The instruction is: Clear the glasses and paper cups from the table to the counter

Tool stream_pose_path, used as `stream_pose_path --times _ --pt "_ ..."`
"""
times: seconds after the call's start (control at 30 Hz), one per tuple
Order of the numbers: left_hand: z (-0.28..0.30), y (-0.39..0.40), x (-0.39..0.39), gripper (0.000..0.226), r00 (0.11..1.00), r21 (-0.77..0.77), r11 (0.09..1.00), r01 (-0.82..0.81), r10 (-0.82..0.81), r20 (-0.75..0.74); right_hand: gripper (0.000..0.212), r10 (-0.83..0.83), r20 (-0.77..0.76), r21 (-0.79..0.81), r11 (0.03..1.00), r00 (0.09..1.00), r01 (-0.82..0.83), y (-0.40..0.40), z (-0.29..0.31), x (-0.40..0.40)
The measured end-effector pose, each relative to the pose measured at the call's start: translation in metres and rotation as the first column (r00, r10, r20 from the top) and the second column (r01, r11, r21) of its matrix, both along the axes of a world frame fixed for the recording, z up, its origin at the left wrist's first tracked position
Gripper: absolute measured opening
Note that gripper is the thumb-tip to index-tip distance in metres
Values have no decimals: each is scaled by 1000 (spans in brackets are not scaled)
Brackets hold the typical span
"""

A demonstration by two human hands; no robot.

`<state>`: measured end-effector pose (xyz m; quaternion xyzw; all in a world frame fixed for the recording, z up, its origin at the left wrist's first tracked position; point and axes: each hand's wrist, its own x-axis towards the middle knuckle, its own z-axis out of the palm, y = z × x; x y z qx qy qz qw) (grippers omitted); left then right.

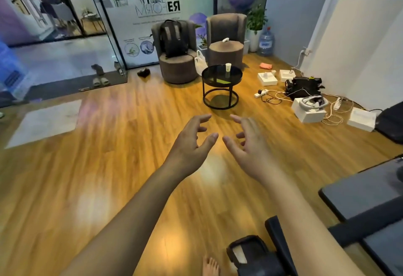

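Both hands' grip loose, empty: left hand (192,142), right hand (250,145); paper cup (228,67) on table (209,74) beyond.

Left hand (192,142) and right hand (250,142) outstretched, fingers loosely spread, holding nothing.

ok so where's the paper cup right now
In the head view, the paper cup stands upright near the far edge of the round black table, in front of the right-hand armchair, across the floor from both hands.
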<state>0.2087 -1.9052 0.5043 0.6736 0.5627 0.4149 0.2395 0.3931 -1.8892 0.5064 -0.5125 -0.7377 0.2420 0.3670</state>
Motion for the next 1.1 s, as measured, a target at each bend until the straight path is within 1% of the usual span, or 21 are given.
stream_pose_path --times 0.1,0.2,0.27,0.37,0.43,0.53,0.63,0.7,0.8,0.87,0.97,1.1 --pt "7 78 -26 53 997 -77 997 7 -2 71 64 -4 4 -41 999 1000 4 72 3 -21" --pt "6 145 -49 68 995 -93 996 11 -2 101 77 -27 -11 -55 998 1000 26 142 12 -36" --pt "-1 183 -63 79 997 -100 995 -1 9 79 83 -31 -12 -73 997 999 30 180 12 -47" --pt "-14 242 -81 88 1000 -65 998 -17 19 24 86 -13 30 -41 999 999 14 232 7 -60" --pt "-22 286 -93 87 1000 -63 998 -27 28 13 87 -16 50 -53 998 999 18 272 0 -66" --pt "-38 355 -112 84 999 -45 998 -32 31 -23 86 -28 31 -73 997 999 30 337 -14 -74" --pt "-52 437 -137 82 999 -66 998 -23 20 -45 85 -73 15 -96 993 997 74 411 -29 -84" --pt "-57 496 -154 80 999 -84 996 -3 -1 -36 84 -87 17 -115 990 996 88 461 -35 -93" --pt "-58 591 -174 84 1000 -126 992 12 -13 -13 83 -105 25 -134 985 994 107 540 -37 -104" --pt "-56 649 -179 82 999 -135 990 37 -40 -19 83 -127 34 -132 983 991 131 588 -35 -107" --pt "-60 728 -176 72 997 -166 983 75 -80 -25 83 -186 27 -181 965 982 188 653 -35 -106" --pt "-72 823 -167 75 992 -173 978 115 -123 -34 81 -234 16 -197 952 972 233 735 -45 -100"
